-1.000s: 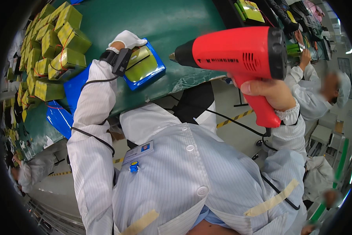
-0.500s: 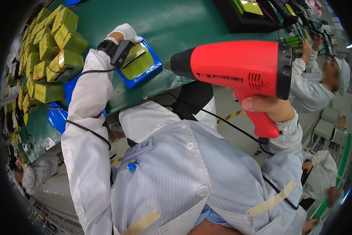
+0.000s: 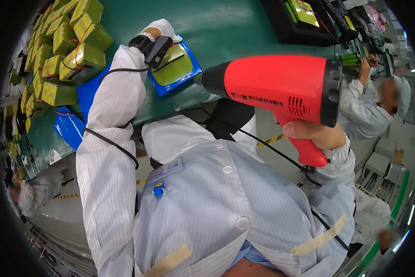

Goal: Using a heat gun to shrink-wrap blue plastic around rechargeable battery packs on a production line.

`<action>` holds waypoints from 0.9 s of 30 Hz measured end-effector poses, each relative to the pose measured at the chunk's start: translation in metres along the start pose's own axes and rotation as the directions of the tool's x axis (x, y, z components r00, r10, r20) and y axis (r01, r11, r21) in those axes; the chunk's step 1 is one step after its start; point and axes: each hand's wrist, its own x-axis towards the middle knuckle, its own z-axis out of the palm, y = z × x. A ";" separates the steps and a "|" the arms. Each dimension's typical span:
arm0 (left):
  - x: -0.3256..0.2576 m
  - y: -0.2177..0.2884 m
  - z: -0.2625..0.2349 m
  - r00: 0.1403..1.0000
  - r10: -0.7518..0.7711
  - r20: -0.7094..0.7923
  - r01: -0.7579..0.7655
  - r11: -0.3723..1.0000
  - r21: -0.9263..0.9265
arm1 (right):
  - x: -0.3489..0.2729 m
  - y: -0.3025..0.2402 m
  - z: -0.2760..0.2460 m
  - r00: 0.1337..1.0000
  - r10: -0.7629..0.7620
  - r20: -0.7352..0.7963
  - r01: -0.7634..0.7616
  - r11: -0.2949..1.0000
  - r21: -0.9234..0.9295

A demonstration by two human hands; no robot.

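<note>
A red hot air gun (image 3: 274,87) with a black nozzle is held by its handle in my right hand (image 3: 311,132), which is bare and closed around it. The nozzle points left, its tip by the near right corner of a battery pack (image 3: 177,69). That pack is yellow-green on top, with blue film around its sides, and lies on the green table. My left hand (image 3: 163,30), in a white glove, grips the pack's far left edge, its fingers partly hidden. A black device (image 3: 159,52) with a cable is strapped on the left wrist.
Several yellow-green packs (image 3: 82,60) with thin red wires are piled at the left, beside blue film (image 3: 69,127). A black tray (image 3: 299,27) holding another pack stands at the far right of the green table (image 3: 212,27). Co-workers (image 3: 366,101) are at the right and lower left.
The view has shifted, so table, packs and left arm appear farther right and up. Relative to the pack, the hot air gun's nozzle has come closer to the near right corner. Both hands keep their hold.
</note>
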 end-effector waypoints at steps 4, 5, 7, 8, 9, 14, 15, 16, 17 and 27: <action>-0.009 -0.017 -0.003 0.999 0.011 0.053 -0.003 0.988 -0.153 | -0.004 0.000 0.007 1.000 0.030 0.005 -0.030 0.999 -0.033; -0.007 -0.018 -0.001 0.999 0.040 0.004 -0.039 0.987 -0.153 | -0.006 0.003 0.008 0.999 0.046 -0.006 -0.046 0.999 -0.025; -0.006 -0.018 0.002 0.995 0.068 -0.067 -0.079 0.982 -0.172 | -0.008 0.004 0.012 1.000 0.004 0.026 -0.004 1.000 -0.015; -0.004 -0.016 0.000 0.994 0.089 -0.066 -0.097 0.987 -0.125 | -0.009 0.005 0.014 0.998 -0.036 0.046 0.036 0.999 -0.004; -0.004 -0.013 -0.002 0.997 0.067 -0.038 -0.071 0.990 -0.122 | -0.010 0.010 0.016 0.995 -0.075 0.063 0.076 0.997 -0.008; -0.003 0.000 -0.001 1.000 0.007 0.002 -0.007 1.000 -0.028 | -0.001 0.019 0.030 0.989 -0.123 0.086 0.125 0.992 -0.023; 0.001 0.001 0.003 1.000 0.001 -0.025 0.000 0.999 0.035 | -0.001 0.018 0.034 0.990 -0.109 0.090 0.107 0.994 0.020; 0.005 -0.004 0.008 0.998 -0.009 -0.055 0.015 0.996 0.093 | -0.001 0.016 0.037 0.990 -0.096 0.101 0.090 0.994 0.060; 0.014 -0.009 0.011 0.999 -0.048 -0.021 0.050 0.990 0.133 | 0.001 0.017 0.038 0.989 -0.101 0.110 0.095 0.994 0.057; -0.070 -0.047 0.042 0.576 0.090 -0.813 -0.292 0.951 -0.102 | -0.005 0.028 0.032 0.920 -0.340 0.197 0.388 0.864 -0.321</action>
